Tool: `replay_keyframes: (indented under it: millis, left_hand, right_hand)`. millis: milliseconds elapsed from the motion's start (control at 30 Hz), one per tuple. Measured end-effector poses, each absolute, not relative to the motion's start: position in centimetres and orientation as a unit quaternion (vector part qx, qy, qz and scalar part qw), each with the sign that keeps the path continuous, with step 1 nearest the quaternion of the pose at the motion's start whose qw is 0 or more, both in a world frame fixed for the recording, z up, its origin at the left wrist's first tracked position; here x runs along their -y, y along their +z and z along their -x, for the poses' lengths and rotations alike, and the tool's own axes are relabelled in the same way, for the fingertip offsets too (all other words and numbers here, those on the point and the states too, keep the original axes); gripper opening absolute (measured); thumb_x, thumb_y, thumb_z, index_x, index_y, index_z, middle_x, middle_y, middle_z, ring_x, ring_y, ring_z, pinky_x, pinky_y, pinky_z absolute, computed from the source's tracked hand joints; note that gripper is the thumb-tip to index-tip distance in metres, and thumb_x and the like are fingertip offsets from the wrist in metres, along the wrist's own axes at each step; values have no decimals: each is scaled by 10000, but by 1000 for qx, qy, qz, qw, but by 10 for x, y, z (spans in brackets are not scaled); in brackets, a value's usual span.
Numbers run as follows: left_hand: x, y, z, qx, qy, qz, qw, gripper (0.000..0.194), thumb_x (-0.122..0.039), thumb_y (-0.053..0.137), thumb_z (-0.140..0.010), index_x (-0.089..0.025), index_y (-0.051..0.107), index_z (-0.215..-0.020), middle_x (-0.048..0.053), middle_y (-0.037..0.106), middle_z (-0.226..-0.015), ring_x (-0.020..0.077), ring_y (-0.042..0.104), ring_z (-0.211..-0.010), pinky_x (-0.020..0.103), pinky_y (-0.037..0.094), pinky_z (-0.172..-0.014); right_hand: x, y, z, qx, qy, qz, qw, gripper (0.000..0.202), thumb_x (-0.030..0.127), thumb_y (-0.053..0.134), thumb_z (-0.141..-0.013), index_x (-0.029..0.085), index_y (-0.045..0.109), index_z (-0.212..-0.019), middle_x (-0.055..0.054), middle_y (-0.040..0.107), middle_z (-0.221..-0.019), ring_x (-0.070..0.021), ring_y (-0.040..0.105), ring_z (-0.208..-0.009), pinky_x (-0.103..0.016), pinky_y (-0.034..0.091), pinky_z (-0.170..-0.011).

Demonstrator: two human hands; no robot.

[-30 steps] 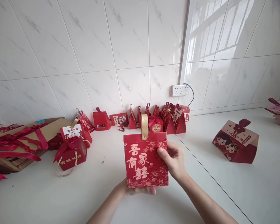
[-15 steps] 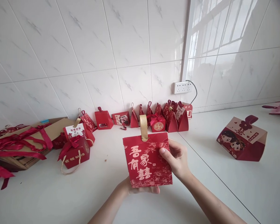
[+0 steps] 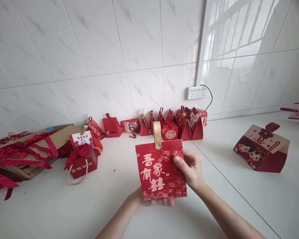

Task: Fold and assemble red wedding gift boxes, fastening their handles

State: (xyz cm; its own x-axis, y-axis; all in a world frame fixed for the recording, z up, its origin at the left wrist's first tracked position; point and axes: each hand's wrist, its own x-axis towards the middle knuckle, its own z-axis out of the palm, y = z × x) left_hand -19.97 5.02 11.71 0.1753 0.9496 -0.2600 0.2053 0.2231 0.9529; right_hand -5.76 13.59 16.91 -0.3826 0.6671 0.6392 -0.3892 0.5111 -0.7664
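A red gift box [image 3: 151, 172] with pale characters, a flower print and a gold strap handle is held upright above the white table. My right hand [image 3: 193, 169] grips its right edge, thumb pressed on the front and fingers behind. Beneath the box, my left hand [image 3: 156, 201] supports the bottom, its fingertips showing under the lower edge and the rest partly hidden. To the right stands a larger gift box [image 3: 262, 149] with two cartoon figures and a dark red loop.
Several small red gift boxes [image 3: 112, 127] line the tiled wall. At left, a cardboard box [image 3: 64, 132] is draped with red ribbons [image 3: 27, 149]; beside it sits a red box with a rope handle [image 3: 83, 162]. A power strip [image 3: 196, 93] is on the wall.
The view has shifted slightly, so the whole scene sits a little further right. My grip on the gift box looks the same.
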Motion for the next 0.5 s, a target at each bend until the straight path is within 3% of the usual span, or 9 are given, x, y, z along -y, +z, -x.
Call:
replay_keyframes:
  millis: [67, 167, 333, 500]
  left_hand:
    - [-48, 115, 201, -578, 342, -531, 516, 146, -327, 713, -675, -220, 685, -770, -49, 710, -744, 145, 643, -909, 172, 509, -861]
    - [-44, 115, 204, -569, 356, -548, 499, 429, -289, 868, -464, -242, 594, -790, 3, 679, -938, 189, 602, -979, 285, 477, -978]
    - [-42, 114, 206, -547, 358, -574, 493, 493, -499, 854, -482, -246, 517, -737, 7, 574, -816, 221, 567, -880, 407, 483, -947]
    - [-42, 116, 206, -547, 360, -584, 479, 466, -559, 818, -521, -250, 530, -718, 25, 589, -794, 250, 580, -860, 434, 488, -866]
  right_hand:
    - [-136, 169, 58, 674, 494, 102, 540, 413, 519, 595, -799, 187, 471, -588, 6, 444, -577, -123, 421, -517, -245, 370, -460]
    - [-137, 170, 59, 666, 507, 97, 539, 404, 503, 598, -799, 187, 458, -588, 7, 440, -585, -126, 433, -520, -247, 382, -468]
    - [-135, 171, 59, 657, 521, 103, 535, 412, 500, 605, -792, 185, 438, -585, 20, 394, -578, -114, 404, -502, -241, 347, -458]
    - [-138, 169, 60, 635, 556, 118, 523, 420, 531, 642, -756, 171, 505, -589, 10, 467, -575, -114, 410, -516, -239, 329, -463]
